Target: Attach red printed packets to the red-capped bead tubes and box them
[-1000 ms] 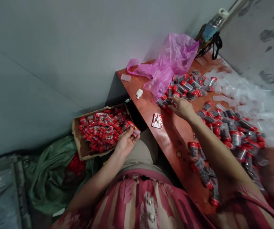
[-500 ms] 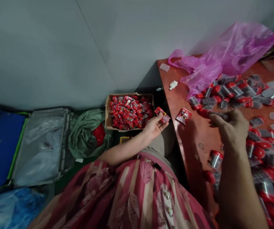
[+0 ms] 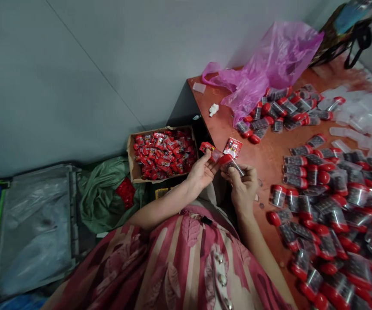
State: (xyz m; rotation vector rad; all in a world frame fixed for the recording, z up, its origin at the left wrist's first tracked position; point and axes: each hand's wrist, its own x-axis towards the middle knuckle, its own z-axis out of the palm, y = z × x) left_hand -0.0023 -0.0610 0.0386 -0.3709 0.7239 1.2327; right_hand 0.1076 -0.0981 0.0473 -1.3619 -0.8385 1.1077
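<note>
Between the box and the table, my left hand pinches a small red printed packet with a clear end. My right hand grips a clear container with a red cap, and its cap end is right beside the packet's clear end. A flat red packet lies on the table edge just beyond the container. Left of my hands, a cardboard box holds many red packets. Many red-capped containers with dark contents are piled on the red table.
A pink plastic bag lies at the table's back edge, near white tissue. Clear plastic pieces are heaped at the right. A green sack and a grey crate stand at the left.
My right hand has come left from the table pile to my left hand, bringing a red-capped container. The view has shifted rightward, showing more of the table. My left hand still holds its packet.
</note>
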